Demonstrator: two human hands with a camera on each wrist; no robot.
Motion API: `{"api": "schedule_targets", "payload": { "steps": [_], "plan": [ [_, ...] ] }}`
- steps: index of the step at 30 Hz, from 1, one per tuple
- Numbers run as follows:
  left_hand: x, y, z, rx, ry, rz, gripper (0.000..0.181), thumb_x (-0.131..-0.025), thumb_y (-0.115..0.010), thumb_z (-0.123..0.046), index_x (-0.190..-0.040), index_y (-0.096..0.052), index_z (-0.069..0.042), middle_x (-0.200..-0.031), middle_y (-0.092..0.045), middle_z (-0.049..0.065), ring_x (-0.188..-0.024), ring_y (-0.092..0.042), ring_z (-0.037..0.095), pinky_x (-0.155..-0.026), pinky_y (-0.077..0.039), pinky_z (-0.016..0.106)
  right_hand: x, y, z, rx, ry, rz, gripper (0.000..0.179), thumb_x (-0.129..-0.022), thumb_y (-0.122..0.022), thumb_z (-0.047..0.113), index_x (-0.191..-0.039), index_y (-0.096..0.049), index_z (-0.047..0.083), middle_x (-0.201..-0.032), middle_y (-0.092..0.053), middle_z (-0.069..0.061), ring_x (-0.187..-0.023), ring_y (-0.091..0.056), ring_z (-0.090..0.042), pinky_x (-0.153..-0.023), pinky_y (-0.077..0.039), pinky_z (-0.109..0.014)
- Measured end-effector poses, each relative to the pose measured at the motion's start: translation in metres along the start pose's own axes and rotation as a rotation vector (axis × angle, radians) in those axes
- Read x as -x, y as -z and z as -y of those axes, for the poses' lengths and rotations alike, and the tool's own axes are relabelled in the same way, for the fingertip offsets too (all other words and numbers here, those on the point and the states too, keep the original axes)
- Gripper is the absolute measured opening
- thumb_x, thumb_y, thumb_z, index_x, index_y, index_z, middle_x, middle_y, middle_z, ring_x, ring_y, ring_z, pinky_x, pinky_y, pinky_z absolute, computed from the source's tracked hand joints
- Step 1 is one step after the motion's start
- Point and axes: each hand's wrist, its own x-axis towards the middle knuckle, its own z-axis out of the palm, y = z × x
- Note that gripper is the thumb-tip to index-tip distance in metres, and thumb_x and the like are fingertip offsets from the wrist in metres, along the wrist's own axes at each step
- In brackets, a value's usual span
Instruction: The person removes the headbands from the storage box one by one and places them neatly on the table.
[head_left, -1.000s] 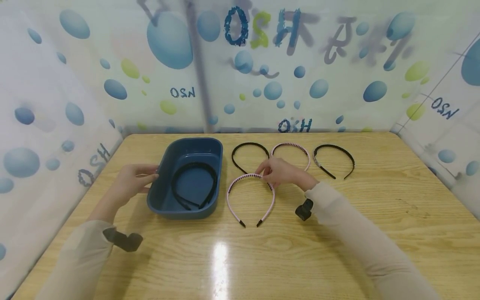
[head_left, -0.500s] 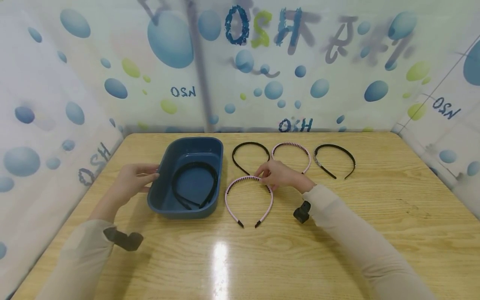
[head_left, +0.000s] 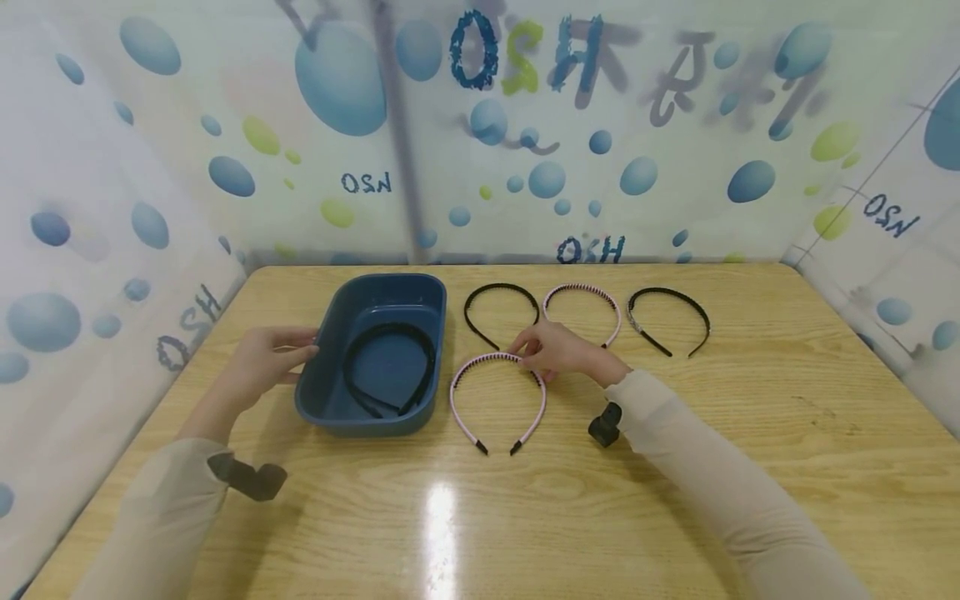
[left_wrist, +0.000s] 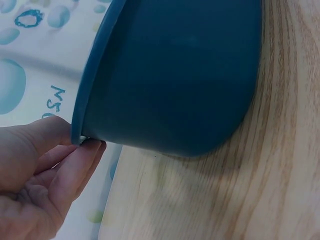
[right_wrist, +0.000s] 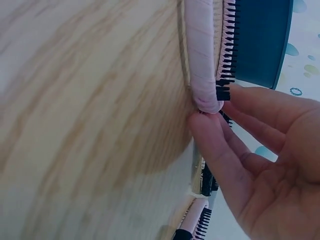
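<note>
My left hand [head_left: 258, 367] is at the left side of a blue plastic basin [head_left: 367, 429], pinching its rim between thumb and fingers in the left wrist view [left_wrist: 75, 122]. Inside the basin lies a black headband [head_left: 390, 328]. With thumb and fingertips my right hand [head_left: 558, 346] pinches a pink headband [head_left: 453, 400] near the right of its arch. This band has small black teeth along its inner side and black tips pointing toward me. The right wrist view shows the pink wrapping [right_wrist: 200, 55] close between the fingers.
Behind the right hand, in a row, are a black headband [head_left: 501, 286], a second pink one [head_left: 581, 287] and a black one with a silvery ornament [head_left: 667, 292]. All lie on a wooden table [head_left: 600, 533]. A patterned curtain [head_left: 660, 217] stands along its back edge.
The right hand and the pink headband have shifted slightly left and toward me, then stayed still. My left hand keeps its place at the basin.
</note>
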Motion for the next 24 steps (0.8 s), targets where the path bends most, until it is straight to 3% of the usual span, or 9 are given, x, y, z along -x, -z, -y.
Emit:
{"api": "schedule_targets", "payload": {
  "steps": [7,14,24],
  "plan": [
    [0.0,0.0,-0.001,-0.002,0.002,-0.006,0.044,-0.094,-0.052,-0.011,-0.129,-0.042,0.013,-0.122,-0.048,0.034,-0.112,-0.047,0.042,-0.071,-0.056,0.031,0.0,0.002,-0.001,0.014,0.027,-0.004,0.026,-0.089,-0.059,0.008,-0.115,-0.061,0.002,-0.091,-0.062,-0.012,-0.059,-0.058,-0.019,-0.051,-0.053,-0.032],
    [0.001,0.0,-0.003,-0.006,0.0,-0.005,0.044,-0.094,-0.052,-0.012,-0.129,-0.042,0.013,-0.122,-0.047,0.034,-0.112,-0.046,0.043,-0.072,-0.056,0.031,-0.003,0.009,0.01,0.086,0.154,-0.023,0.027,-0.089,-0.058,0.006,-0.115,-0.061,-0.004,-0.089,-0.065,-0.012,-0.079,-0.061,-0.022,-0.052,-0.051,-0.03],
    [0.002,0.0,-0.003,-0.002,-0.008,-0.004,0.044,-0.094,-0.052,-0.013,-0.129,-0.042,0.013,-0.123,-0.047,0.033,-0.112,-0.046,0.043,-0.072,-0.056,0.031,-0.021,0.013,0.041,0.16,0.185,-0.011,0.029,-0.09,-0.059,0.012,-0.117,-0.06,0.001,-0.092,-0.064,-0.008,-0.088,-0.06,-0.022,-0.068,-0.053,-0.031]
  ]
}}
